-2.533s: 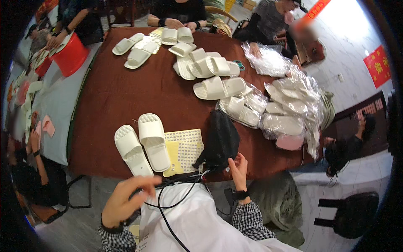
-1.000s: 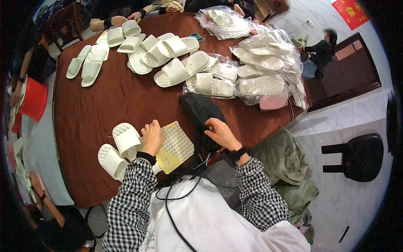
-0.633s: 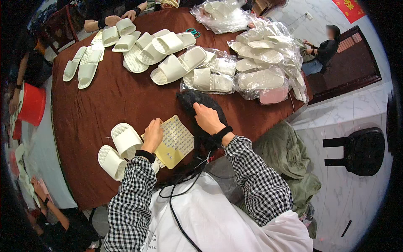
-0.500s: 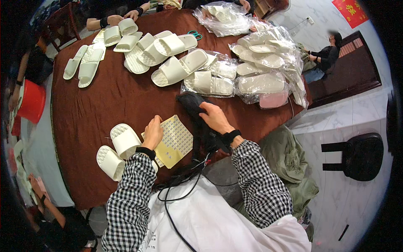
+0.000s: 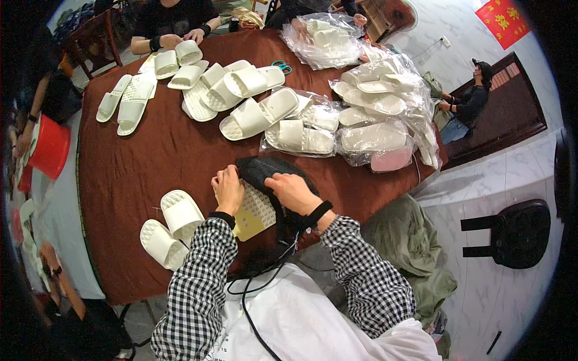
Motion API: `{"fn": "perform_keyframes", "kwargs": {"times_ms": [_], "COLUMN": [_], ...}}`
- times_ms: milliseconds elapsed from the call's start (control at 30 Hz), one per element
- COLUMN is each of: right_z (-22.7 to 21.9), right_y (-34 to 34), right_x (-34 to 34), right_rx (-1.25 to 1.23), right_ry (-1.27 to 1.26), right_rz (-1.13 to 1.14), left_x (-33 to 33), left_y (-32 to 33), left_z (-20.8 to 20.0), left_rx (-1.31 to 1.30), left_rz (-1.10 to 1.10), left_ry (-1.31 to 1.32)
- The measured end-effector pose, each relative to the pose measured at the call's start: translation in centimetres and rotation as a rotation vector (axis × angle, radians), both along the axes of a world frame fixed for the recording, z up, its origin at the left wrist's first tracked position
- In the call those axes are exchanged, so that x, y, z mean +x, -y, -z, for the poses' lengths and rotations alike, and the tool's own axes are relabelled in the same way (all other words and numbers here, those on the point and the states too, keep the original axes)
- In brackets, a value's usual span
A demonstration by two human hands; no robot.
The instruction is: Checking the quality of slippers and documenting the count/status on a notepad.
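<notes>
My right hand (image 5: pixel 295 191) is closed on a dark, soft mesh bundle (image 5: pixel 265 170), perhaps a cap or bag; its exact kind is unclear. Beside it, my left hand (image 5: pixel 229 189) has curled fingers at the upper left of a yellow-backed sticker sheet (image 5: pixel 256 224); whether it pinches the sheet or the bundle's edge is hidden. The dark bundle covers the sheet's far part. Left of my left forearm, a white slide slipper (image 5: pixel 182 215) and its mate (image 5: pixel 162 245) lie side by side on the brown tablecloth (image 5: pixel 132 180).
Bagged white slippers (image 5: pixel 373 135) are heaped at the back right, with several loose slippers (image 5: pixel 250 117) beside them. Teal-handled scissors (image 5: pixel 280 67) lie behind. Across the table, a person's hands (image 5: pixel 183 39) handle a slipper. Dark cords (image 5: pixel 253 289) hang over my lap.
My right hand has brought the dark mesh bundle leftward and nearer, over the sheet's far part. My left hand has shifted up along the sheet toward the bundle.
</notes>
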State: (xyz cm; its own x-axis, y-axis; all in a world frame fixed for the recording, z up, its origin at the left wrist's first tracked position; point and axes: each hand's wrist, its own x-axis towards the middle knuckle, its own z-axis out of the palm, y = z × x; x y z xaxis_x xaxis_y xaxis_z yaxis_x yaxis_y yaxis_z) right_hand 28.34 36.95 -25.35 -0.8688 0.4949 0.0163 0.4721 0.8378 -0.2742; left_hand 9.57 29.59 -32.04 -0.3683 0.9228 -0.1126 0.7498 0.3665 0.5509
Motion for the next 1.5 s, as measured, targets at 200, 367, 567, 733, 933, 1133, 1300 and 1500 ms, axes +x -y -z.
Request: {"fn": "perform_keyframes", "kwargs": {"times_ms": [200, 367, 567, 733, 933, 1133, 1300, 1500], "right_z": [0.3, -3.4, -5.5, -0.6, 5.0, 4.5, 0.9, 2.6], "right_y": [1.7, 5.8, 9.9, 11.9, 12.4, 12.0, 12.5, 12.4], "right_x": [0.6, 3.3, 6.8, 2.3, -3.0, -4.8, -6.9, -13.3], "right_rx": [-0.052, -0.186, -0.445, -0.220, -0.006, -0.007, -0.291, -0.273], "right_ry": [-0.050, -0.310, -0.034, -0.098, 0.071, -0.033, -0.030, -0.245], "right_rz": [0.066, 0.140, -0.084, -0.253, -0.343, -0.319, -0.339, -0.242], "left_x": [-3.5, -6.9, -6.5, -2.8, 0.4, 0.1, -0.2, -4.4], "left_y": [4.8, 16.5, 30.0, 35.4, 34.6, 31.9, 30.9, 31.5], "left_z": [-1.2, -6.3, -7.5, -4.9, -1.6, 0.1, -0.4, -0.6], "left_rx": [0.364, 0.406, 0.338, 0.083, 0.026, 0.125, 0.151, 0.203], "left_rz": [-0.039, -0.182, -0.665, -0.750, -0.812, -0.985, -0.930, -0.885], "left_ry": [0.098, 0.317, 0.435, 0.430, 0.476, 0.532, 0.515, 0.527]}}
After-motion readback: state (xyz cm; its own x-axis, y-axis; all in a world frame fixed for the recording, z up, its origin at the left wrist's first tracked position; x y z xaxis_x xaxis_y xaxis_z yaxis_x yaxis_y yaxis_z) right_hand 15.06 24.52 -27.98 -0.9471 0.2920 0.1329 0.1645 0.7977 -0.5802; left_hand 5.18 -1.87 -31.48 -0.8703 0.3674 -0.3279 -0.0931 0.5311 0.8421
